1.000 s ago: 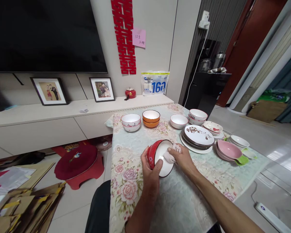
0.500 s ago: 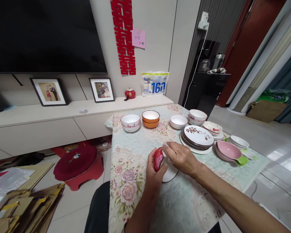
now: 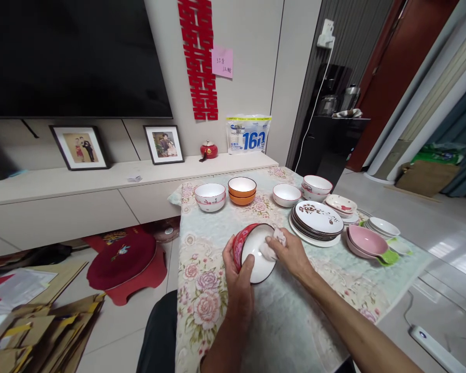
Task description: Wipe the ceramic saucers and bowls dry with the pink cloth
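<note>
"What is the cloth-covered table (image 3: 205,305) carrying at its far side?"

"Pink-patterned white crockery (image 3: 210,205) is standing on the left, and two stacked orange bowls (image 3: 242,200) are sitting just beside it."

"And what is resting farther right?"

"A low pink-rimmed bowl (image 3: 286,196) is standing near a stack of dark-edged plates (image 3: 319,216), while pink bowls (image 3: 367,239) are sitting just right of the plates."

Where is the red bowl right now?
In the head view, just below centre, the red bowl is tilted in the left hand, left of the plate stack.
</note>
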The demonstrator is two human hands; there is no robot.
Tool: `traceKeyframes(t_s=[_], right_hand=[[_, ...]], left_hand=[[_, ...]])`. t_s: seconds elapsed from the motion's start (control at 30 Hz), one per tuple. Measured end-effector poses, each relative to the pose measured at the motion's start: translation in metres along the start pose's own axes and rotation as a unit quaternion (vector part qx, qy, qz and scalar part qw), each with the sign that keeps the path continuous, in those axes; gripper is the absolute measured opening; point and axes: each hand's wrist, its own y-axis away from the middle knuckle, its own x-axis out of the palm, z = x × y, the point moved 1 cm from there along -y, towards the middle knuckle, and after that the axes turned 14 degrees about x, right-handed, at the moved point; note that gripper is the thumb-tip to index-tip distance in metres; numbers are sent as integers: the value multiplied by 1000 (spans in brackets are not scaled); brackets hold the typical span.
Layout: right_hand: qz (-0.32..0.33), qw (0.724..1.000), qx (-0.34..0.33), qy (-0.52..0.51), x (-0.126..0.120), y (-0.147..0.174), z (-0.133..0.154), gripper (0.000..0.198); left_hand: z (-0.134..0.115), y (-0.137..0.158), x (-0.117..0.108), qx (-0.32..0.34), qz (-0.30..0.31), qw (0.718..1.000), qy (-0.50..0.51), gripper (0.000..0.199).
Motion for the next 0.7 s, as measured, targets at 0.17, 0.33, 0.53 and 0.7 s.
traceKeyframes(t_s=[0.17, 0.33, 0.53, 0.7], right_hand=[[202, 975, 69, -53, -3, 14, -20, 39], [165, 955, -101, 224, -27, 22, -26, 58], [55, 900, -225, 369, -41, 40, 22, 21], [-11, 831, -419, 366, -11, 47, 44, 16]], left_hand=[[-3, -10, -1, -13, -63, 997, 39, 59], [1, -23, -1, -87, -122, 982, 111, 50], [3, -28, 1, -117, -125, 972, 160, 42], [2, -27, 2, -161, -121, 958, 204, 36]])
